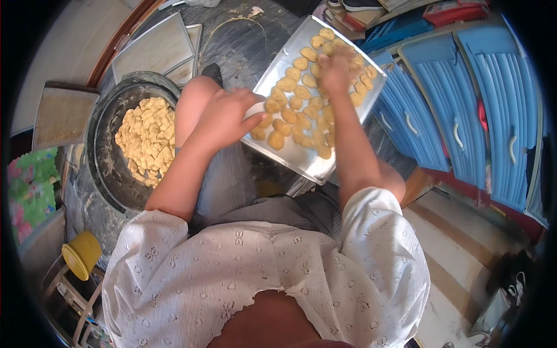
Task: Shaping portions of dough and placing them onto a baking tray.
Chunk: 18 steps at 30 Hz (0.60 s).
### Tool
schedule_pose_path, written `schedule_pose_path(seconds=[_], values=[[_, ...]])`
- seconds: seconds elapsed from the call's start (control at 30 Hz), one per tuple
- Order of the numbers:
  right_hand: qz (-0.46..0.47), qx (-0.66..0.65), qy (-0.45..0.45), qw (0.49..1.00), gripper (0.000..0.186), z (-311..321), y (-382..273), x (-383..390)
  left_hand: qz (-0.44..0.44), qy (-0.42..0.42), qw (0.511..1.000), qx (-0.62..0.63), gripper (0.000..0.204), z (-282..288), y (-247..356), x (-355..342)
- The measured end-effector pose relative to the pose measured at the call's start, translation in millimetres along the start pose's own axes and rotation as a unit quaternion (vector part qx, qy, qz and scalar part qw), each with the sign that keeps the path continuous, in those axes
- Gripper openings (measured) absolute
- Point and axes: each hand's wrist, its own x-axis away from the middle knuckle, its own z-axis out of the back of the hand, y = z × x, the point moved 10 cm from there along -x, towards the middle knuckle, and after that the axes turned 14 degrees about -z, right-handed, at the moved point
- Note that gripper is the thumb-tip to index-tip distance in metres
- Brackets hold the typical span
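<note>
A shallow metal tray lies tilted across my lap, its surface dotted with rows of small yellow-brown dough pieces. My left hand is closed on the tray's left edge, thumb over the rim, beside my raised knee. Over the far right part of the tray, my right hand is among the dough pieces; motion smears its fingers, so whether it holds one is unclear. To the left of my leg, a wide dark basin contains a heap of paler dough pieces.
Flat trays lie beyond the basin, and another board-like tray is at its left. A yellow bucket stands at lower left. Blue cabinet doors with white handles line the right side. A dark, streaked floor extends ahead.
</note>
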Motion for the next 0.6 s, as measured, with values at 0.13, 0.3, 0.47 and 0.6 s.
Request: schedule_pose_path(seconds=[0.13,0.3,0.47,0.6], values=[[-0.012,0.047,-0.053,0.997,0.075,-28,-40,19,0.001,-0.009,1.0,0.009,0.03,1,8,-4],[-0.024,0.071,-0.12,0.99,0.08,-44,-51,16,0.007,0.024,0.999,0.028,0.034,9,4,-2],[-0.008,0.08,-0.126,0.989,0.078,-46,-53,11,0.003,0.019,0.999,0.043,0.034,13,7,-3],[0.013,0.089,-0.099,0.991,0.076,-49,-55,6,0.003,0.019,0.999,0.049,0.033,13,6,-3]])
